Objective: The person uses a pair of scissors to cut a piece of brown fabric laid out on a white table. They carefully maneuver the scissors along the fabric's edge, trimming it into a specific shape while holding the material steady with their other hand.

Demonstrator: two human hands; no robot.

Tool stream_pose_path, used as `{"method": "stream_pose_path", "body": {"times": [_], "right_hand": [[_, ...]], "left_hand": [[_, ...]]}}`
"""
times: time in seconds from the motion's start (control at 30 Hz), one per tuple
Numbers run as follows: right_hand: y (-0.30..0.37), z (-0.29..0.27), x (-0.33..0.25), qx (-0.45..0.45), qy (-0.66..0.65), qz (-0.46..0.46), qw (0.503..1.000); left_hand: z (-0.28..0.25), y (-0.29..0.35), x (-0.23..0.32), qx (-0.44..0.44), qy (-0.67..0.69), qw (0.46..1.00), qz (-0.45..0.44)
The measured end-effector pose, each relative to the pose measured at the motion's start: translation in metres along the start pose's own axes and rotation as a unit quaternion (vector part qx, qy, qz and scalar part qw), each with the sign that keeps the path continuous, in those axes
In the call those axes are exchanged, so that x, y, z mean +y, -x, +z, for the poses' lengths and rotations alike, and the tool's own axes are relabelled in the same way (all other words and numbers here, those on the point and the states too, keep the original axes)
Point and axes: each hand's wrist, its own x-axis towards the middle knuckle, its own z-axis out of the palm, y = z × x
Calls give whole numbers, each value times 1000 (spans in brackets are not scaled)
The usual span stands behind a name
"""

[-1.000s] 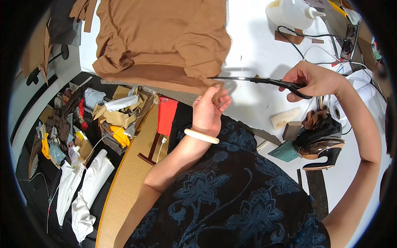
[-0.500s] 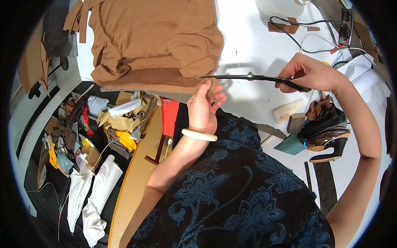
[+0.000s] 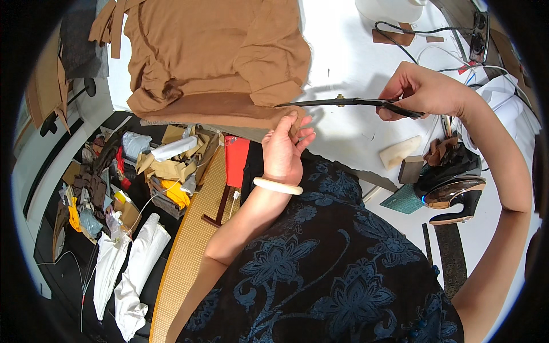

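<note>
A brown fabric garment piece lies in soft folds over the far left of the white table. My left hand, with a pale bangle at its wrist, pinches the near right corner of the cloth between thumb and fingers. Black scissors lie in the grip of my right hand, pointing left. Their blade tips reach the cloth's edge just beyond my left thumb, and the folds partly hide them. The blades look nearly together.
An iron stands on the right of the white table, near a dark block and a whitish pad. Cables and brown scraps lie at the far right. Bags and cloth scraps fill the lower left beside a woven seat.
My right hand has moved slightly up and left with the scissors, and the blade tips sit further in among the folds. My left hand keeps its pinch, having shifted a little right.
</note>
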Motion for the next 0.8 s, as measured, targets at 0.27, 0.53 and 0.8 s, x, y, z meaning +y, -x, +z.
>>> {"method": "stream_pose_path", "body": {"times": [0.27, 0.53, 0.8], "right_hand": [[-1, 0, 3, -12, -20, 7, 1000], [0, 0, 4, -28, -38, 21, 999], [3, 7, 7, -3, -59, 16, 998]], "left_hand": [[1, 1, 1, 1, 0, 1000, 0], [-2, 1, 1, -14, -18, 1000, -16], [-5, 1, 0, -15, -18, 1000, -13]]}}
